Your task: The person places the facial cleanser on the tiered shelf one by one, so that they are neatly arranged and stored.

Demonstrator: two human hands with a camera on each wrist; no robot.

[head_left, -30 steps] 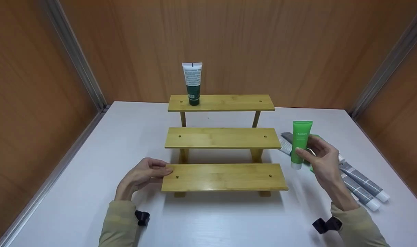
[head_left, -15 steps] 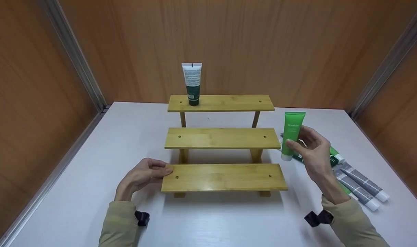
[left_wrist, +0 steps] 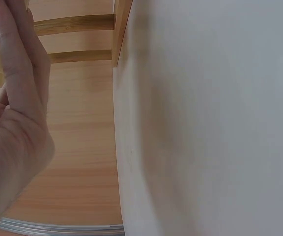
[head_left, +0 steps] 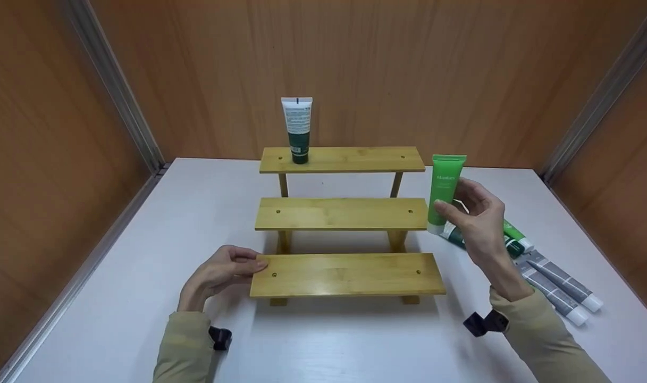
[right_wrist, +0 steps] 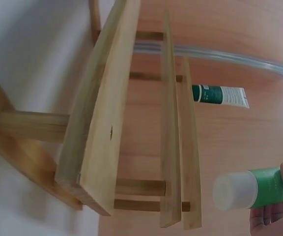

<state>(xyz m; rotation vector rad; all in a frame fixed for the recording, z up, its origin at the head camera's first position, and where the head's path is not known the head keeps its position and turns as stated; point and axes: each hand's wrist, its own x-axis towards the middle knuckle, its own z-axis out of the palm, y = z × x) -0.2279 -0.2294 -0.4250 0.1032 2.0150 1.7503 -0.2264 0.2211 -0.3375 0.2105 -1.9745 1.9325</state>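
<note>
Higher and further left than a second ago, a green tube (head_left: 446, 183) is nearing the middle shelf (head_left: 342, 214), cap down, the right hand (head_left: 481, 229) pinching it. The left hand (head_left: 222, 271) is gripping the front shelf (head_left: 350, 274). Open board is stretching leftward from the middle shelf's right edge, just beside the tube (the right-wrist view is showing a gap).

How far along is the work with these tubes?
Done, apparently: one white-and-green tube stands on the top shelf. In hand: the right hand holds a bright green tube, not yet set down, while the left hand grips the bottom shelf. Probably left: the loose tubes lying on the table.
</note>
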